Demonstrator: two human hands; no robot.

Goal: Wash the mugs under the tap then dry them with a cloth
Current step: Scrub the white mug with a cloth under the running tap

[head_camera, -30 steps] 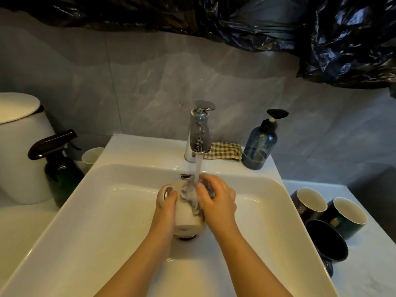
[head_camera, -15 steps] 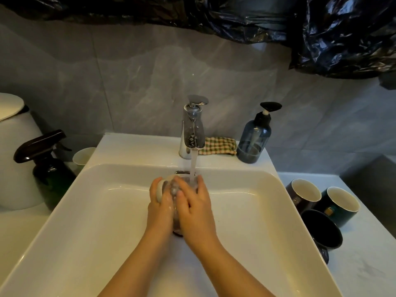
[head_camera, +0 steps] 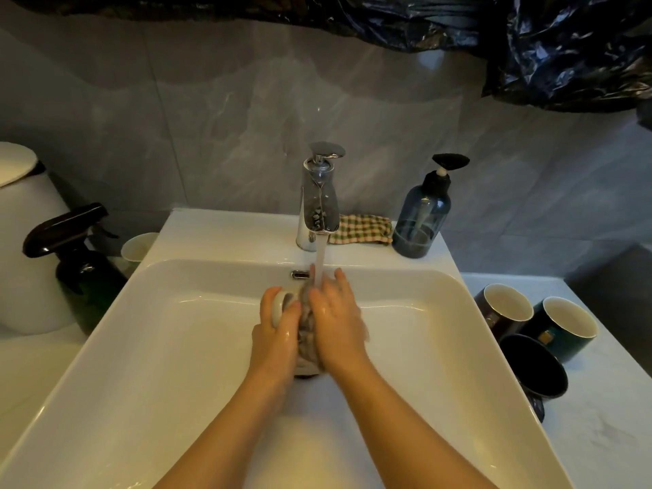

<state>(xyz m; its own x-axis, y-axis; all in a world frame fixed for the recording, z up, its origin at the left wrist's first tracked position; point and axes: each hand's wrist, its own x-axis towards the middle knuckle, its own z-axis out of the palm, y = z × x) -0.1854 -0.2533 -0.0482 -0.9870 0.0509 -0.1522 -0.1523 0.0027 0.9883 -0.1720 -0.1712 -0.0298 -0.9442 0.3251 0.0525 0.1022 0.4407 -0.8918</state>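
Water runs from the chrome tap point(head_camera: 319, 199) into the white sink point(head_camera: 169, 347). Under the stream I hold a white mug point(head_camera: 277, 308), mostly hidden; my left hand point(head_camera: 278, 330) grips it by the handle side. My right hand point(head_camera: 335, 319) presses a grey sponge point(head_camera: 306, 326) against the mug with fingers spread flat. Three dark mugs with pale insides point(head_camera: 508, 305) point(head_camera: 568, 322) point(head_camera: 532, 368) stand on the counter to the right of the sink. A checked cloth point(head_camera: 360, 229) lies on the sink ledge behind the tap.
A blue soap pump bottle point(head_camera: 421, 220) stands to the right of the cloth. Left of the sink are a dark spray bottle point(head_camera: 81, 266), a pale cup point(head_camera: 137, 247) and a white bin point(head_camera: 24, 248). Black plastic sheeting point(head_camera: 529, 47) hangs above.
Both hands have turned the mug under the stream: my right hand went from wrapping its top to lying flat along its side with the sponge. The view moved closer.
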